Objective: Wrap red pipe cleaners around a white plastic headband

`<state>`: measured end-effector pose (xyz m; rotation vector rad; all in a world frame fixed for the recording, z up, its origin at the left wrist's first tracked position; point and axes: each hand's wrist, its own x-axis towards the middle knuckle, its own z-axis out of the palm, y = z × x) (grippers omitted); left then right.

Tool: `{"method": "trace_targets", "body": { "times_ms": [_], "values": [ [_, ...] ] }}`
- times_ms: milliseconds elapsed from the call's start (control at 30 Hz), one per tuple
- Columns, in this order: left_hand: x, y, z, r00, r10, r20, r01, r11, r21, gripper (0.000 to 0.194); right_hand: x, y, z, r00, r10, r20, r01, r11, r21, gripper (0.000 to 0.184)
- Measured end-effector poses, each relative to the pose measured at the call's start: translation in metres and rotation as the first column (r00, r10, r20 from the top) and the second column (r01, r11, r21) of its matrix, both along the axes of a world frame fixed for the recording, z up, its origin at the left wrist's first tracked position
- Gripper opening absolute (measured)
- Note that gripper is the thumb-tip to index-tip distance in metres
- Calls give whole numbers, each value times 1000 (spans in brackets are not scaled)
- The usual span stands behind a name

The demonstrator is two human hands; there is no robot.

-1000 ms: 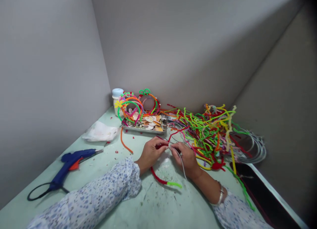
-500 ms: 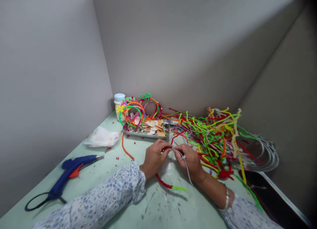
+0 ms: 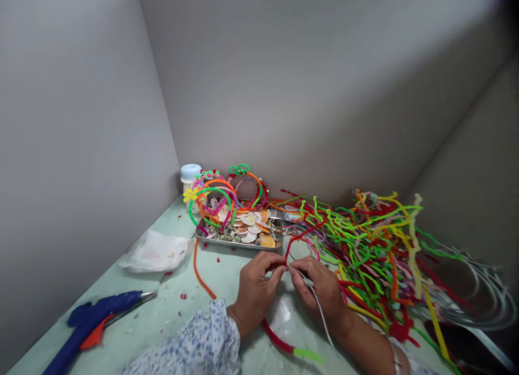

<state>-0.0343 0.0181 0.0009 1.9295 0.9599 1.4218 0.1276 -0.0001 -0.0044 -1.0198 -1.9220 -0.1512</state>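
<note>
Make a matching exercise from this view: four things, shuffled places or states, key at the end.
1. Red fuzzy band
2. Glue gun
3. Metal tray
4. Pipe-cleaner pile

A. Holds shells
B. In the left hand, with a bright green end
C. To the right of the tray, tangled in many colours
D. Lying on the table, blue with an orange trigger

Pairs: 1-B, 2-D, 3-A, 4-C

The table [image 3: 227, 278] bears a tray [image 3: 243, 246]. Behind the tray's left end stands a jar [image 3: 190, 175]; left of it, a bag [image 3: 156, 253] and, nearer, a glue gun [image 3: 91, 313]; right, piled pipe cleaners [image 3: 357, 240]; before it, an orange strand [image 3: 195, 264].
</note>
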Motion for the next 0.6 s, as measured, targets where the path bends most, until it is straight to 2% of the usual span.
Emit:
{"method": "trace_targets", "body": {
  "times_ms": [333,600],
  "values": [
    [1,0,0,999,-31,-36,30,999,-41,12,2,-3,-3,999,-32,7,32,998,-60,9],
    [0,1,2,995,-46,-86,39,996,-79,13,4,0,-5,998,-38,56,42,998,-57,10]
  ]
}}
